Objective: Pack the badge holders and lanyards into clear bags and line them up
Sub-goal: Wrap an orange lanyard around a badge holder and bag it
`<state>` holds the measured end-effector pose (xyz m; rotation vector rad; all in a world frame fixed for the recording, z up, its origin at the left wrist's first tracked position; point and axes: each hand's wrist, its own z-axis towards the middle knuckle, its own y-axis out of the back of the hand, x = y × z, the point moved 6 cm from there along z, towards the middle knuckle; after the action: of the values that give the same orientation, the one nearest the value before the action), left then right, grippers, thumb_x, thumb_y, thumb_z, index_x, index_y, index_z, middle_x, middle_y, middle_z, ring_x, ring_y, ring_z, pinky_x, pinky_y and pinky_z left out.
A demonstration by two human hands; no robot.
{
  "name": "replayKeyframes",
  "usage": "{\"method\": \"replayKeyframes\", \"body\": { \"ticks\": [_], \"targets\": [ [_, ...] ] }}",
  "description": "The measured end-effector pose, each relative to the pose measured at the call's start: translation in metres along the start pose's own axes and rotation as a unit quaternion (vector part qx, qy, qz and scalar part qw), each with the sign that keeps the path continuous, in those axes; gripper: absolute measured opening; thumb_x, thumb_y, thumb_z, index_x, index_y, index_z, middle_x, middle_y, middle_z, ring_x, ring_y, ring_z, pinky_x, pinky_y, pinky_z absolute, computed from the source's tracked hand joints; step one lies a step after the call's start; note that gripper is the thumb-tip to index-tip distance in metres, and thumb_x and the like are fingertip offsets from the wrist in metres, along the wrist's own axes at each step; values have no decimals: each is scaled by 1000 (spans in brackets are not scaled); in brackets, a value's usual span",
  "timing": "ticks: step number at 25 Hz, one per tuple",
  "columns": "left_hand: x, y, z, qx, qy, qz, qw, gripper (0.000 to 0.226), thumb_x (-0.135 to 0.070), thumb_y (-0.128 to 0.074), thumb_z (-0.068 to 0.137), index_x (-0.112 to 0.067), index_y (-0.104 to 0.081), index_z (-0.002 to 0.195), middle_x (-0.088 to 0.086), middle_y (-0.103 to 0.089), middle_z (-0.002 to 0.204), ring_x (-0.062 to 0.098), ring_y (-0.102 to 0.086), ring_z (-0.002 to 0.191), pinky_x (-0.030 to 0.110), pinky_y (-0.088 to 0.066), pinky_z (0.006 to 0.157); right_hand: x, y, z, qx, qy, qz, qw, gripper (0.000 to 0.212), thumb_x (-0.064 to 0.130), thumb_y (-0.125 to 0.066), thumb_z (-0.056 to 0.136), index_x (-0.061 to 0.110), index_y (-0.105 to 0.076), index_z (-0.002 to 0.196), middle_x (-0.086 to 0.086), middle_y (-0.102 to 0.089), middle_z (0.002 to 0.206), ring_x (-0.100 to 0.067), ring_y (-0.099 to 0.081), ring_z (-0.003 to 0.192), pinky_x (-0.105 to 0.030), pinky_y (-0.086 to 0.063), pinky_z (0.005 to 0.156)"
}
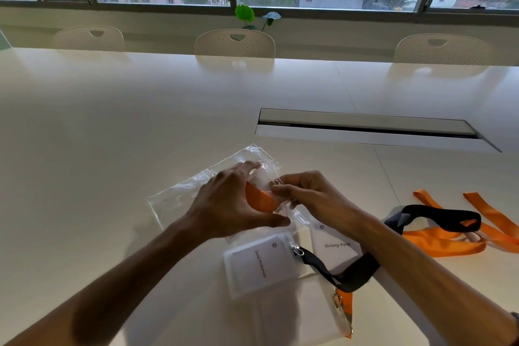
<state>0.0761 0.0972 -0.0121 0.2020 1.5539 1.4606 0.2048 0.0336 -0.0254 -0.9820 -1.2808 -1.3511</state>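
Observation:
A clear bag (185,191) lies on the white table (112,126) in front of me. My left hand (233,202) holds a folded orange lanyard (259,199) at the bag's mouth. My right hand (306,194) pinches the metal clip and the plastic beside it. Near me lie two badge holders: one (258,267) with a black lanyard (339,272) clipped to it, the other (337,247) reading "Skinny Pete", partly under my right forearm.
Loose orange lanyards (455,241) and a black one (438,213) lie tangled to the right. Another orange lanyard's clip (341,306) lies near the front edge. A cable slot (365,129) is sunk into the table beyond. Three chairs (234,43) stand along the far side.

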Motion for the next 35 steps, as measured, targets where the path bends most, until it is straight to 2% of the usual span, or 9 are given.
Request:
{"method": "replayKeyframes", "body": {
  "ticks": [3, 9, 12, 18, 25, 29, 31, 33, 35],
  "targets": [
    [2, 12, 10, 90, 29, -239, 966, 61, -62, -68, 71, -14, -64, 109, 5, -69, 98, 16, -69, 83, 26, -58, 71, 7, -4, -1, 21, 26, 14, 999, 30, 37, -53, 85, 13, -69, 93, 10, -70, 76, -5, -64, 73, -14, -48, 64],
    [11, 19, 11, -19, 98, -360, 928, 19, -22, -65, 85, -3, -69, 88, 9, -69, 83, 15, -65, 72, 18, -51, 59, 13, -1, -3, -29, 55, -89, 994, 40, 52, -60, 82, 20, -69, 104, 2, -71, 100, -19, -71, 89, -39, -59, 79],
    [18, 25, 12, -58, 129, -364, 921, 14, -23, -62, 89, -10, -67, 90, 8, -69, 88, 20, -65, 77, 21, -52, 60, 21, 15, -6, -91, 51, -126, 986, 43, 49, -66, 71, 18, -70, 100, 4, -72, 103, -13, -73, 84, -38, -60, 79],
    [14, 24, 7, -115, 130, -362, 916, 10, -24, -61, 90, -17, -65, 84, 2, -66, 83, 13, -62, 73, 13, -51, 55, 27, 13, -8, -79, 84, -178, 977, 35, 45, -63, 77, 19, -74, 97, 8, -69, 106, -9, -68, 94, -25, -57, 78],
    [16, 23, 5, -143, 142, -374, 905, 9, -23, -60, 90, -17, -65, 84, 2, -65, 82, 10, -60, 70, 13, -49, 52, 11, 0, -5, -75, 60, -130, 987, 31, 44, -59, 80, 19, -71, 92, 2, -63, 114, -20, -61, 104, -47, -53, 88],
    [17, 20, 5, -147, 147, -383, 900, 11, -21, -61, 90, -19, -66, 80, 1, -64, 79, 11, -59, 71, 11, -47, 52, 6, -3, -2, -43, 18, -45, 998, 16, 16, -58, 90, 2, -67, 91, -7, -59, 114, -24, -58, 106, -40, -48, 94],
    [17, 20, 4, -158, 150, -380, 899, 10, -22, -62, 90, -20, -66, 80, 0, -65, 78, 12, -59, 71, 13, -47, 52, 9, -3, -3, -44, 11, -35, 998, 27, 28, -57, 91, 3, -68, 94, -3, -58, 118, -18, -58, 107, -33, -48, 91],
    [18, 24, 4, -169, 151, -374, 900, 10, -24, -60, 91, -18, -65, 85, 0, -65, 82, 13, -61, 75, 16, -49, 56, 15, -2, -5, -45, 55, -178, 982, 37, 51, -58, 85, 18, -70, 99, 8, -57, 122, -9, -59, 106, -28, -53, 84],
    [20, 29, 4, -173, 153, -383, 894, 10, -24, -57, 92, -17, -64, 88, 3, -66, 87, 18, -62, 81, 26, -55, 64, 20, -1, -7, -49, 70, -217, 973, 40, 50, -61, 79, 19, -71, 103, 9, -61, 118, -4, -63, 98, -23, -55, 78]
  ]
}}
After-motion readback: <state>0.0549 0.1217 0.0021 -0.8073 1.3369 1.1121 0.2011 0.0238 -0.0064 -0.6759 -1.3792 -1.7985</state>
